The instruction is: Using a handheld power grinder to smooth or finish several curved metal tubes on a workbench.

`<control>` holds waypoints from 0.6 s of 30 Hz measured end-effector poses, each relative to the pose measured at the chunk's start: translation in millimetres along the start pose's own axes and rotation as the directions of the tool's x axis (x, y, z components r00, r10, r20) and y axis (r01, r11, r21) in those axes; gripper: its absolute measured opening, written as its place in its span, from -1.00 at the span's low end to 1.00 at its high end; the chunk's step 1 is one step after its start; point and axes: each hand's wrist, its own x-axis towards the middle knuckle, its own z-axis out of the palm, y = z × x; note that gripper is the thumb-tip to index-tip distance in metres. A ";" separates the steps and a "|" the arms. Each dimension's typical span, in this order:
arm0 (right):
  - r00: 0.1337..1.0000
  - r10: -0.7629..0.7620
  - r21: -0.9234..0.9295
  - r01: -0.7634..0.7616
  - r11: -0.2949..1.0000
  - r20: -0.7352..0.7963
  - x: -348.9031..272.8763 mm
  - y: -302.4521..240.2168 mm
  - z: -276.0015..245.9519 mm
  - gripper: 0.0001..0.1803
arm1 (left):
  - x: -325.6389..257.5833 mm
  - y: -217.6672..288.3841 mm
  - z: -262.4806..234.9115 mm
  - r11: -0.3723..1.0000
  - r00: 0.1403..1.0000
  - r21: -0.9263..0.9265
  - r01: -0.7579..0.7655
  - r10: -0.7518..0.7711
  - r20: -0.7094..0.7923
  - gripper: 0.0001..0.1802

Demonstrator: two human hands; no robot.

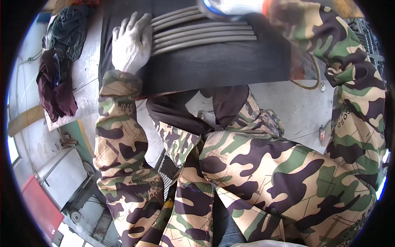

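The light is bright, the right grip [236, 6] blurs, and fisheye edges bend.

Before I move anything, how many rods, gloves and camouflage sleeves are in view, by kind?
Gray rods: at least 6; the upper ones are partly hidden
White gloves: 2
Camouflage sleeves: 2
Total: at least 10
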 end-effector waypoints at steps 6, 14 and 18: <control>0.968 -0.163 0.074 0.180 0.981 -0.190 -7.9 -10.1 22.8 -0.77 | -1.3 -1.3 -20.7 0.994 0.995 -0.075 0.081 -0.076 0.070 -0.64; 0.994 -0.049 0.090 0.059 0.994 -0.102 0.9 5.1 17.4 -0.72 | 0.6 -4.2 -21.6 0.991 0.996 -0.124 0.044 -0.034 0.081 -0.67; 0.989 -0.080 0.096 0.092 0.991 -0.127 -11.4 -8.8 16.5 -0.72 | -6.2 -4.8 -25.3 0.988 0.994 -0.150 0.022 -0.006 0.109 -0.68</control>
